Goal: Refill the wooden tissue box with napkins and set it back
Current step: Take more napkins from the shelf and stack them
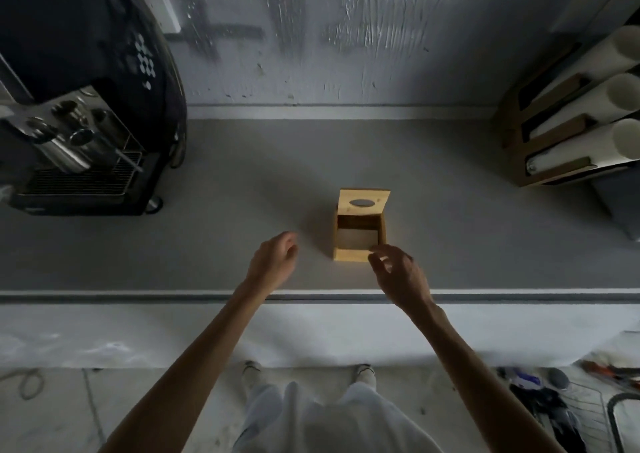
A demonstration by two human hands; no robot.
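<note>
On the grey countertop (207,244), mid-frame, sits the small square light-wood tissue box (360,234), upright, hinged lid (363,202) flipped up and leaning back toward the wall; oval slot visible in the lid. Box interior is open to view: a pale flat surface at the bottom, can't tell if that's napkins or the bare base. No loose napkins seen on the counter

Right hand (401,276) at the box's near right corner, fingers loosely curled, fingertips (375,250) at or just over the front rim. Contact unclear, not gripping anything I can make out. Left hand (273,262) just left of the box, apart from it, fingers relaxed and half-curled, holding nothing, hovering over the counter

Far left: black espresso machine (86,123) with chrome spouts and drip grate, standing on the counter against the wall. Far right: wooden rack (540,147) holding three stacks of white paper cups (606,102) lying sideways. Both well apart from the box

Person stands at the counter's front edge, light trousers and shoes visible below. Wire basket (571,414) with dark items on the floor, lower right
</note>
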